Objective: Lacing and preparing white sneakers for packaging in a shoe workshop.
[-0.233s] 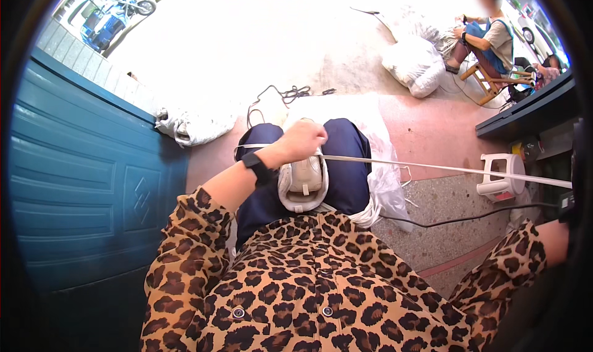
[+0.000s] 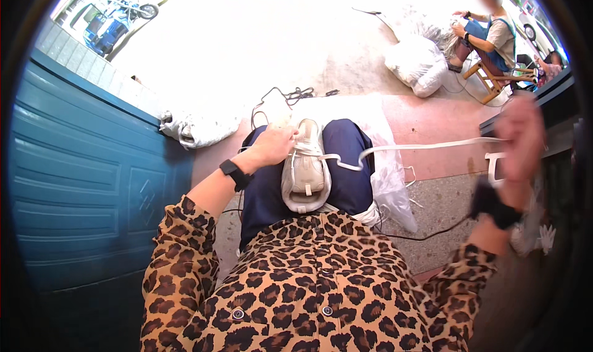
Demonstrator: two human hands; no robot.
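A beige and white sneaker (image 2: 307, 167) rests between my thighs, its heel toward me and its toe pointing away. From its lacing a long white shoelace (image 2: 407, 147) dips over my right thigh and runs across to the right. My right hand (image 2: 521, 139), raised at the far right and smeared by motion, grips the other end of that lace. Against the left edge of the sneaker, beside the lacing, my left hand (image 2: 276, 144) is closed; what its fingers pinch is hidden. A bit of white lace shows left of that hand.
A blue panelled door (image 2: 80, 167) stands close on the left. White bags (image 2: 417, 68) lie ahead, near a seated person (image 2: 497, 40). White plastic (image 2: 392, 185) spreads beside my right leg. Black cables (image 2: 299, 94) lie on the floor, and a white stool (image 2: 494, 165) is partly hidden at right.
My right hand has come up and inward from the right edge. The taut lace has gone slack and wavy. My left hand has moved left off the sneaker's top, uncovering the lacing.
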